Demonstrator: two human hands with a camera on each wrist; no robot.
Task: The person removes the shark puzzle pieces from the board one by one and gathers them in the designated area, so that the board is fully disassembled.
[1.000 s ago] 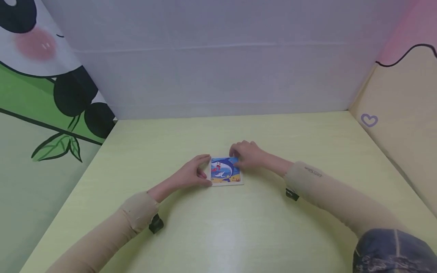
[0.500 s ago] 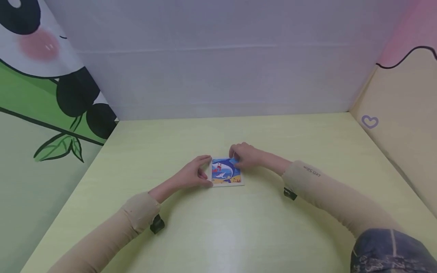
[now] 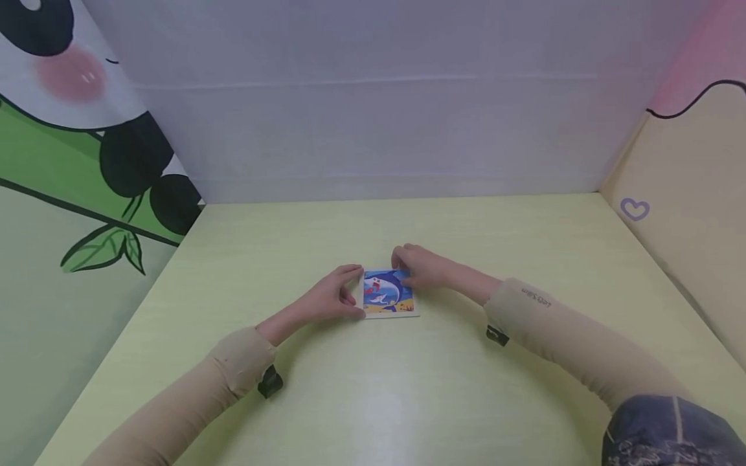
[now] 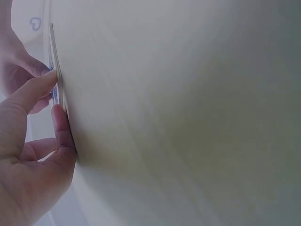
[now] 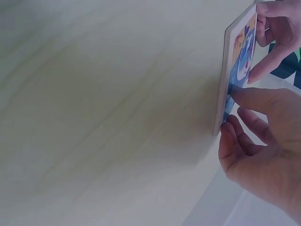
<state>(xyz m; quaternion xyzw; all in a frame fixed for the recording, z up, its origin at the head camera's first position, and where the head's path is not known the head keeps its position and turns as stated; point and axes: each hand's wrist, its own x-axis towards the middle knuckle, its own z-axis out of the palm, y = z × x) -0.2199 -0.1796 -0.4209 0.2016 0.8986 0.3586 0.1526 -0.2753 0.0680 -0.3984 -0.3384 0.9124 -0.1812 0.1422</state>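
Observation:
A small square picture board [image 3: 387, 294] with a pale rim lies flat on the table. A blue and white sea animal is printed on it, over yellow sand. My left hand [image 3: 327, 294] holds its left side, thumb at the near corner and a finger at the far corner. At the far right corner is my right hand [image 3: 422, 265], its thumb on the picture and its curled fingers at the far edge. The right wrist view shows that thumb [image 5: 254, 99] pressing the board's face [image 5: 243, 56]. From the left wrist, the board [image 4: 55, 61] appears nearly edge-on.
The pale yellow table [image 3: 373, 382] spreads around the board. A whitish back wall [image 3: 396, 142] rises behind it. Painted side panels stand left [image 3: 35, 291] and right [image 3: 693, 207]. A denim-covered knee [image 3: 670, 430] shows at the lower right.
Both hands stay on the board in nearly the same pose. The whole view shifts slightly, and the board appears a few pixels farther right.

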